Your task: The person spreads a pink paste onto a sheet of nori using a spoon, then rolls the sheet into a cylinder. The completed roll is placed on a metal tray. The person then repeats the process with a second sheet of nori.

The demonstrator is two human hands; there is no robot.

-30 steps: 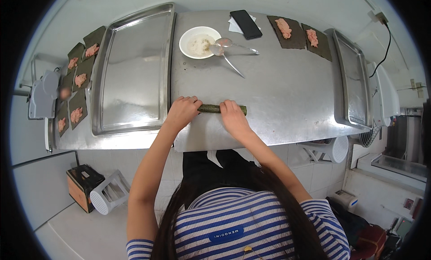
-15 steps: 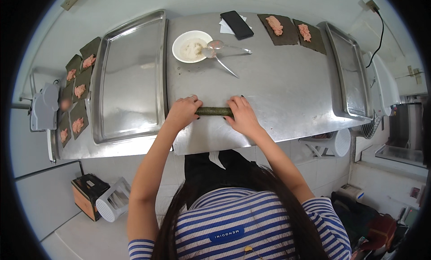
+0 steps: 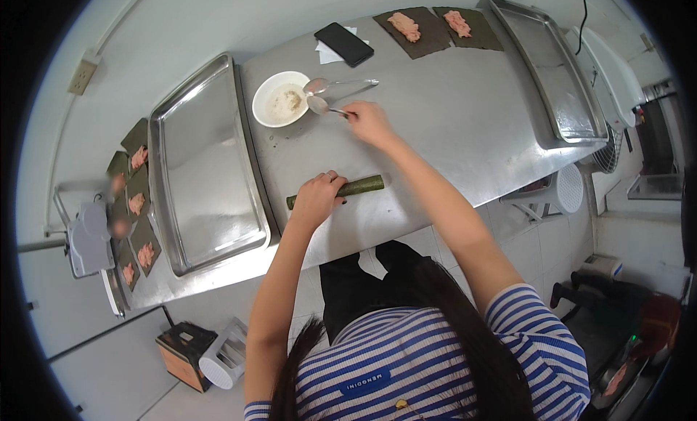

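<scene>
A dark green seaweed roll (image 3: 364, 185) lies on the metal table, its right part bare. My left hand (image 3: 317, 198) is closed over it toward its left end, fingers wrapped across the top. Farther out, my right hand (image 3: 370, 124) pinches the handle of a metal spoon (image 3: 318, 105), whose bowl end is beside the rim of a white bowl (image 3: 256, 103). Whether spoon and rim touch is hard to tell. Pale liquid with brownish bits sits in the bowl. A second metal spoon (image 3: 348, 82) lies just beyond, its handle pointing right.
An empty metal tray (image 3: 258, 225) stands left, another metal tray (image 3: 544, 79) at the right. Seaweed sheets topped with pink paste (image 3: 404, 26) lie at the back right; several more (image 3: 136, 203) are at the far left. A black phone (image 3: 345, 45) rests on white paper.
My right hand has left the roll, reached toward the bowl and taken hold of the nearer spoon. My left hand has stayed on the roll. The view has turned somewhat.
</scene>
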